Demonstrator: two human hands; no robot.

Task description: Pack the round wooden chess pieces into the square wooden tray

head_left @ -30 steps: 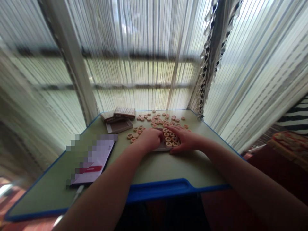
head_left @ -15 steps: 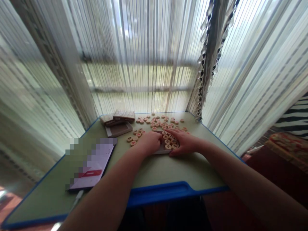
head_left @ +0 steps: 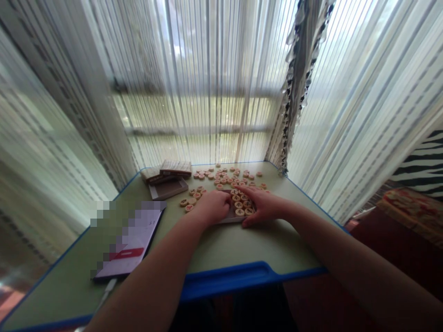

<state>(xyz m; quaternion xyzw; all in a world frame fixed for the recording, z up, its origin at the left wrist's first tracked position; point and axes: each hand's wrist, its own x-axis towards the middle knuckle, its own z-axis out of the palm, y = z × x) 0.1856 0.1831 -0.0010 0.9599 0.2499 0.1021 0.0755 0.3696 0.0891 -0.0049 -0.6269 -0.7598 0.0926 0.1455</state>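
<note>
Figure: we cup the left hand and spread the right hand around wooden xiangqi pieces lying on a flat tray on the green table, fingers low and close, which best holds the discs together without pinching any.

Blue-edged green table holds xiangqi pieces, boxes, phone.

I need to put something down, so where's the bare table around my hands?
Bare table lies between your left hand and the blue front lip, and from your right hand across to the table's right edge. A narrower strip runs beside the phone. It's crowded at the back, with wooden discs and boxes.
</note>
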